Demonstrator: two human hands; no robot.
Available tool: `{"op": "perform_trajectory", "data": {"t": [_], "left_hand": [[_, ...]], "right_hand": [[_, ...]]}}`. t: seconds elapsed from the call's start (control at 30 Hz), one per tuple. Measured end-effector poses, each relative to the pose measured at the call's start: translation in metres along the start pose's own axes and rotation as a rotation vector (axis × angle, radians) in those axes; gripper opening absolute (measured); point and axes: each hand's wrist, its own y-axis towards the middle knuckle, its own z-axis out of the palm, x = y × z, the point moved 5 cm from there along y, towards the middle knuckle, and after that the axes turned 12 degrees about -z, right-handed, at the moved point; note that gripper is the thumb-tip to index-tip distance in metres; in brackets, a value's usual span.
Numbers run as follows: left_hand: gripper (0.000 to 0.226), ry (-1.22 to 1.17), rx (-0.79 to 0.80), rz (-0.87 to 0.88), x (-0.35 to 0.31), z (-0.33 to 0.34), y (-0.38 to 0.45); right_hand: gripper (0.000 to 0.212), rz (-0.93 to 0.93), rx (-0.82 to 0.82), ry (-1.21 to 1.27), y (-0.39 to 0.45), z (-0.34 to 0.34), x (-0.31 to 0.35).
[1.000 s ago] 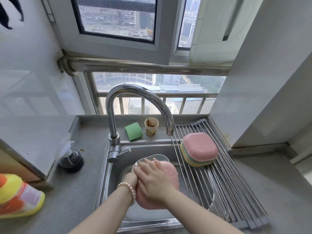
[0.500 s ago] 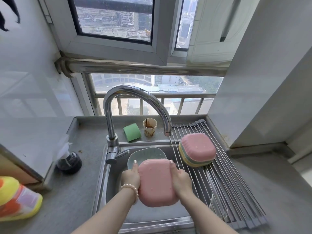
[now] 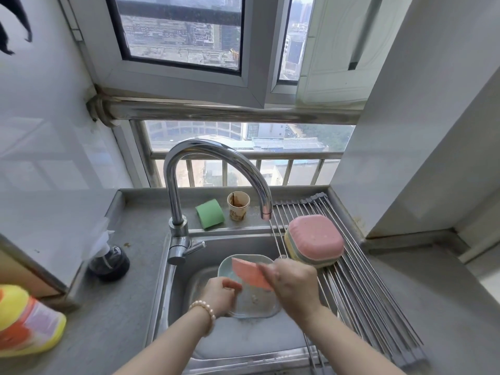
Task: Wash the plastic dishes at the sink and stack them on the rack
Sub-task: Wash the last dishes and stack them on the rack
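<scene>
My right hand point(image 3: 293, 286) has its grip closed on the pink dish point(image 3: 250, 273), tilted on edge over the sink point(image 3: 173, 293) — blurred, just above the pale blue dish point(image 3: 253, 304) in the basin. My left hand point(image 3: 220, 295) hangs beside it, fingers loosely curled, holding nothing I can see. On the rack point(image 3: 359, 290) the washed dishes point(image 3: 315, 240) sit stacked upside down — pink on top.

Two bare forearms are reaching forward from the bottom of the view. The left hand point(image 3: 220, 295), a pearl bracelet point(image 3: 205, 312) circling its wrist, is hovering with fingers loosely curled and apparently empty. The right hand point(image 3: 293, 286) is sitting slightly higher, knuckles up, fingers pinching a pink dish point(image 3: 250, 274) by its edge.
</scene>
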Motion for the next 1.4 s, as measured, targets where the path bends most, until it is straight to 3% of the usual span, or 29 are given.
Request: {"op": "perform_trajectory", "data": {"t": [0.07, 0.17, 0.2, 0.23, 0.3, 0.37, 0.43, 0.53, 0.63, 0.83, 0.97, 1.27, 1.4], "left_hand": [[0.023, -0.302, 0.087, -0.116, 0.001, 0.002, -0.010], [0.088, -0.589, 0.317, -0.327, 0.008, 0.008, -0.012], [0.096, -0.587, 0.371, -0.337, 0.007, 0.009, -0.014], [0.091, -0.554, 0.381, -0.333, 0.008, 0.008, -0.016], [0.055, -0.476, 0.345, -0.292, 0.008, 0.006, -0.021], [0.029, -0.419, 0.252, -0.275, 0.014, 0.003, -0.016], [0.022, -0.342, 0.169, -0.271, 0.021, -0.003, -0.011], [0.017, -0.148, 0.076, -0.269, 0.030, -0.015, -0.009], [0.013, -0.020, 0.019, -0.222, 0.035, -0.022, -0.011], [0.012, 0.069, 0.024, -0.144, 0.030, -0.028, -0.016], [0.019, 0.040, 0.013, -0.184, 0.030, -0.032, -0.016], [0.024, 0.033, -0.031, -0.210, 0.033, -0.029, 0.002], [0.022, -0.024, -0.020, -0.187, 0.027, -0.022, 0.006]], "right_hand": [[0.047, -0.228, 0.026, -0.051, -0.016, 0.012, 0.018], [0.045, -0.405, 0.092, -0.021, -0.032, 0.025, 0.034], [0.043, -0.461, 0.106, -0.006, -0.037, 0.028, 0.038], [0.043, -0.512, 0.126, 0.015, -0.041, 0.033, 0.041], [0.048, -0.543, 0.193, 0.045, -0.046, 0.044, 0.038], [0.053, -0.466, 0.313, 0.069, -0.044, 0.050, 0.030], [0.050, -0.308, 0.476, 0.077, -0.033, 0.049, 0.023], [0.053, 0.125, 0.614, 0.213, -0.012, 0.056, 0.004], [0.025, 0.281, 0.668, 0.284, 0.008, 0.079, -0.002], [0.036, 0.234, 0.875, 0.239, 0.045, 0.140, 0.022], [0.029, 0.181, 0.947, 0.180, 0.060, 0.159, 0.038], [0.031, 0.186, 1.043, 0.137, 0.054, 0.168, 0.063], [0.028, 0.249, 0.952, 0.273, 0.047, 0.147, 0.049]]}}
